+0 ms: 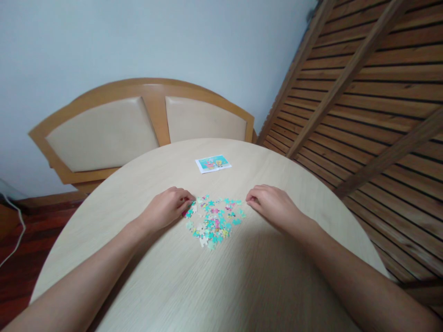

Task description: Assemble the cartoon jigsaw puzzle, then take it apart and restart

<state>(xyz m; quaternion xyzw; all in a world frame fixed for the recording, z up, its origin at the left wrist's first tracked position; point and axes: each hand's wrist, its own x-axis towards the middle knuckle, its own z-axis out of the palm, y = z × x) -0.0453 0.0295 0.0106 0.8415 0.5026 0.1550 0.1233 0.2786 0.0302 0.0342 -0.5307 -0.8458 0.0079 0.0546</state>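
A loose heap of small jigsaw puzzle pieces [212, 226], mostly turquoise with some pink, yellow and pale ones, is spread on the round table [145, 295]. My left hand [172, 205] rests at the heap's left edge, fingers curled together right beside several pieces. Across the heap, my right hand [270, 203] has its fingers bent and pinched at the right edge. Whether either hand has a piece between its fingertips is hidden. Behind the heap lies a picture sheet [213, 163] showing a pink and a yellow cartoon figure on turquoise.
Beyond the table stands a wooden bench back [158, 115] with cream padded panels, against a pale wall [145, 37]. A slatted wooden screen [374, 87] slopes along the right side. At far left a white cable [21, 226] hangs above the dark red floor [38, 240].
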